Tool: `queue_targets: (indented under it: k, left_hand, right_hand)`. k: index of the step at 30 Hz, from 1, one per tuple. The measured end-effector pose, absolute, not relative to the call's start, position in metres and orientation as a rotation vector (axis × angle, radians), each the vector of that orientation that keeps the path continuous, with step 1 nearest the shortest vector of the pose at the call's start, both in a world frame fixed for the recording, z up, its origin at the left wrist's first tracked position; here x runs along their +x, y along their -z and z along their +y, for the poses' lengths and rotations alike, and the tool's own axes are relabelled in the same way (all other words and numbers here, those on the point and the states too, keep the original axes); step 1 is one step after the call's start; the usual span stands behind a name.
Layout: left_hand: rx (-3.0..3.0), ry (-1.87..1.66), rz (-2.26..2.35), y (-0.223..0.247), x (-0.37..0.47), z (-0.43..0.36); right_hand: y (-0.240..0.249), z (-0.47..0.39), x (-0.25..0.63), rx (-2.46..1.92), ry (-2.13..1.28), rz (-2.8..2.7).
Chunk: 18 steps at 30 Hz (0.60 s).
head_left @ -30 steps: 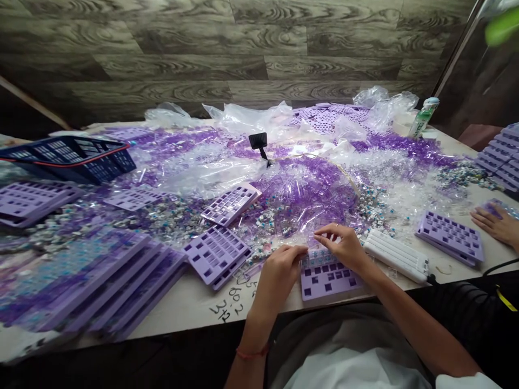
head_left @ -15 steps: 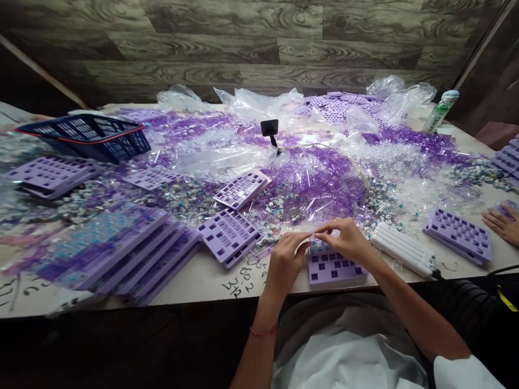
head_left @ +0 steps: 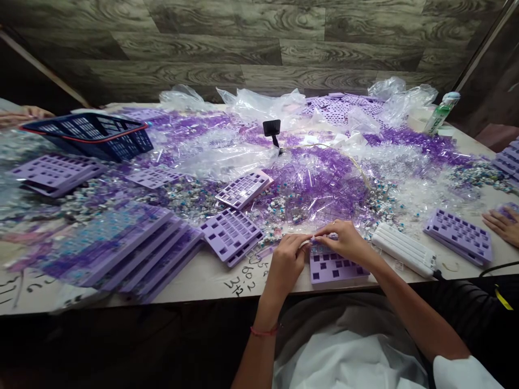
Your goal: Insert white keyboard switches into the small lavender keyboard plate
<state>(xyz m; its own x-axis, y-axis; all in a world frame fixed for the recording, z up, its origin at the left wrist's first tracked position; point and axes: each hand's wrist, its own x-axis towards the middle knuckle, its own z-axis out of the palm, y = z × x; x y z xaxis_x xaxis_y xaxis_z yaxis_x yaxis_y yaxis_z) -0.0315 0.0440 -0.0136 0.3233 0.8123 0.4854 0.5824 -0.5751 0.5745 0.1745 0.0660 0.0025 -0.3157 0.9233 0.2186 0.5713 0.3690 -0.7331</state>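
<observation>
the frame [head_left: 338, 274] lies flat just inside the near edge of the bench [head_left: 194, 292]. at its far part, left hand [head_left: 287, 258] and right hand [head_left: 344, 237] have fingers narrow, tips almost meeting; what they pinch is too small to tell. bare room runs left to the stacked frames [head_left: 231, 236]; right, the white bar [head_left: 403, 251] sits close. beyond, the purple heap [head_left: 320, 186] crowds everything.

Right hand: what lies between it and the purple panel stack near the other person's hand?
The head view shows mainly a white ridged strip lying there.
</observation>
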Motion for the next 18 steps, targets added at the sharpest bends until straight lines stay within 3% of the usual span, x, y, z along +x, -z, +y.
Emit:
queue_targets:
  k: [18]
  left_hand:
    - [2.295, -1.133, 1.232, 0.0160, -0.0322, 0.0445]
  right_hand:
    - [-0.0022, 0.0693, 0.1750, -1.282, -0.692, -2.052]
